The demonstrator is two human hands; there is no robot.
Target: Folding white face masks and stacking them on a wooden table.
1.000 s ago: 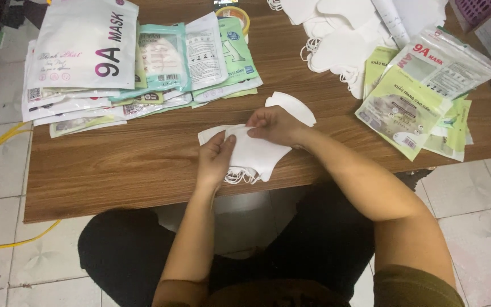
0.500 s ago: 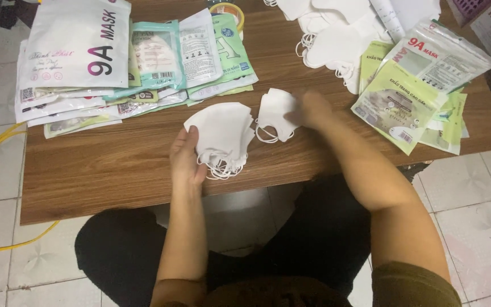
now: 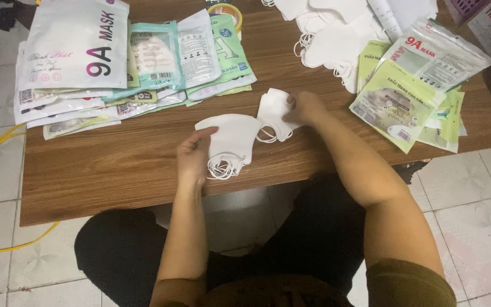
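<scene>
The left hand [image 3: 193, 158] pinches a stack of white masks [image 3: 231, 139] on the wooden table [image 3: 115, 170], thumb over fingers. Just beyond its fingertips, the right hand [image 3: 305, 108] has fingers closed on 1 separate white mask [image 3: 273, 113].

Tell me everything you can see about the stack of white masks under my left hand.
The stack of white masks is a small pile of folded, curved face masks, plain white and soft-looking, like thin non-woven fabric. Thin white ear loops spill out in a tangle at its lower edge. It lies flat on the wooden table, near the front edge. The left hand grips its left side, thumb on top. Its upper right corner meets a single white mask that the right hand holds.
</scene>
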